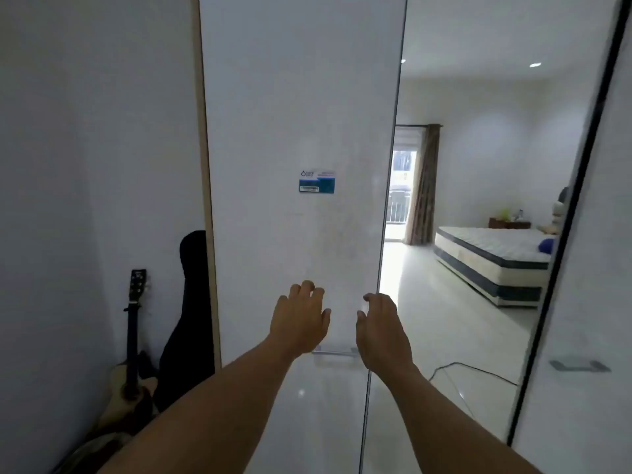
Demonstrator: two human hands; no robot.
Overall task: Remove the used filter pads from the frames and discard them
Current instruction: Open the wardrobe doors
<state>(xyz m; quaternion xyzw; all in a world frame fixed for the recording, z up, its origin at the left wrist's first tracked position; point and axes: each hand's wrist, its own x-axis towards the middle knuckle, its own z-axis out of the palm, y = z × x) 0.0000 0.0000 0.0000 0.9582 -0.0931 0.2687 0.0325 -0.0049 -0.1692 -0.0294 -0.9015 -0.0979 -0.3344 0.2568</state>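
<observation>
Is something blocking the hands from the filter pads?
No pads show. A tall white panel stands right before the left hand and right hand; whatever lies behind it is hidden.

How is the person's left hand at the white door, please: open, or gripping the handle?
Open: the left hand has spread, loosely bent fingers above the handle and grips nothing.

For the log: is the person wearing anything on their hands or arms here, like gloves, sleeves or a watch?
No. The left hand and right hand are bare, with no gloves or watch visible, and no sleeve shows before the frame's bottom edge.
</observation>
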